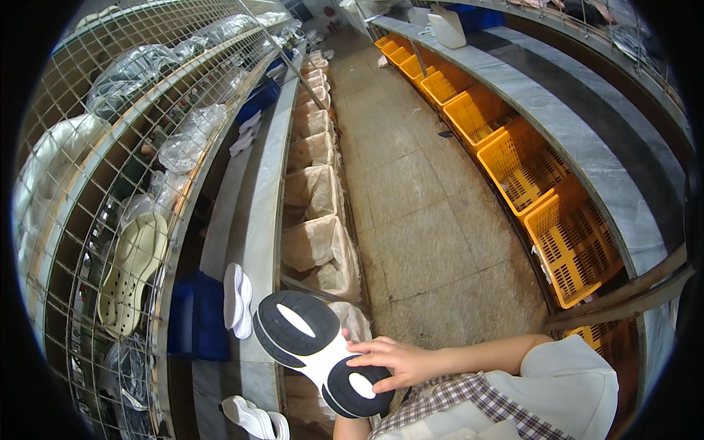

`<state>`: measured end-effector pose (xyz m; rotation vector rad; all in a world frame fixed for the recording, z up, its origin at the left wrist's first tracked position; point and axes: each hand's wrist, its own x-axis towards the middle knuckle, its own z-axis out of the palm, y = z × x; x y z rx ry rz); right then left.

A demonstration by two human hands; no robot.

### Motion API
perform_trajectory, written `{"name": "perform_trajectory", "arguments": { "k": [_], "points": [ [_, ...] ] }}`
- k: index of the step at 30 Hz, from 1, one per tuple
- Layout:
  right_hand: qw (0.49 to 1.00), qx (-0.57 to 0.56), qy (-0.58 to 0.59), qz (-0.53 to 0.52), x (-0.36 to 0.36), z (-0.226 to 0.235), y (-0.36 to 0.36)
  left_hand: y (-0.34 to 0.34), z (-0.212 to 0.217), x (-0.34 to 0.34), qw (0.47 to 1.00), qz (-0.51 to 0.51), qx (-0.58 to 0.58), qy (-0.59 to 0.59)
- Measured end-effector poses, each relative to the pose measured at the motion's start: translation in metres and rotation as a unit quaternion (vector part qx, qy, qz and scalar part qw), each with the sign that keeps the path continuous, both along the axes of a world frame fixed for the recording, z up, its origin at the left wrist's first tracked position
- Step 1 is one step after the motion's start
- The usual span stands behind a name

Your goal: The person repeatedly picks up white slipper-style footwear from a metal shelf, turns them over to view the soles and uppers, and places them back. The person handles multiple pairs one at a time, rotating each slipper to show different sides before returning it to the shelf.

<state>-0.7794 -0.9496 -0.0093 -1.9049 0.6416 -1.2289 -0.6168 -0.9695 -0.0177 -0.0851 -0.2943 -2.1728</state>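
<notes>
A black-and-white shoe sole [312, 359] is held up, with its tread side showing: dark front and heel pads, each with a white oval, joined by a white waist. My right hand [396, 361] lies across the waist and heel, fingers and thumb spread on the surface. Below the heel my left forearm [352, 429] comes up and passes behind the sole, which it appears to support; most of that hand is hidden. White soles [237, 301] stand on the grey bench beside the front end. Nearer to me on that bench are more white soles [253, 419].
A wire-mesh rack [73, 242] with bagged items and a cream perforated clog [132, 275] rises at the left. Blue crates [198, 315] sit by it. Cloth-lined bins [315, 249] line the aisle. Orange crates [576, 242] stand under the right bench [587, 176], which bears a white jug [447, 28].
</notes>
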Motion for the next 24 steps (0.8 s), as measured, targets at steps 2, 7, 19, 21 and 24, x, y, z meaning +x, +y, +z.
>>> {"name": "perform_trajectory", "arguments": {
  "k": [2,7,19,21,24],
  "points": [
    [0.997,0.025,-0.066,-0.013,-0.002,-0.005,0.0,-0.007,0.004,0.001,1.0,0.01,0.005,0.024],
    [0.973,0.124,-0.192,-0.037,-0.016,-0.02,-0.002,-0.036,-0.001,0.022,0.996,0.069,0.004,-0.053],
    [0.945,0.227,-0.217,-0.087,-0.033,-0.026,0.009,-0.009,0.027,0.009,0.951,0.123,0.064,-0.277],
    [0.942,0.236,-0.224,-0.079,-0.031,-0.026,0.009,0.001,0.039,0.005,0.948,0.157,0.051,-0.273],
    [0.94,0.259,-0.212,-0.06,-0.025,-0.026,0.009,0.01,0.053,0.008,0.952,0.168,0.067,-0.248]
  ]
}}
